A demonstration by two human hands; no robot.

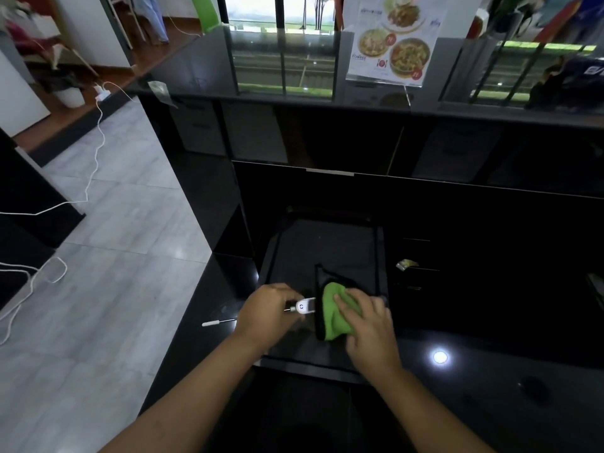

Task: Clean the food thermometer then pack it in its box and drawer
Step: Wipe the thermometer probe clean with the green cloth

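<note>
My left hand (265, 310) grips the white food thermometer (303, 306) by its head end, with a short metal tip poking out to the left. My right hand (367, 325) presses a green cloth (333, 317) around the thermometer's other end, so that part is hidden. A black box (318, 282) lies open under the cloth, inside an open black drawer (327, 246). A thin white probe cover (217, 322) lies on the black counter to the left of my left hand.
The glossy black counter (474, 338) runs right and toward me, with a bright light reflection on it. A small crumpled wrapper (406, 264) sits right of the drawer. A menu stand (394, 37) is on the upper ledge. White cables (94, 165) trail over the tiled floor at left.
</note>
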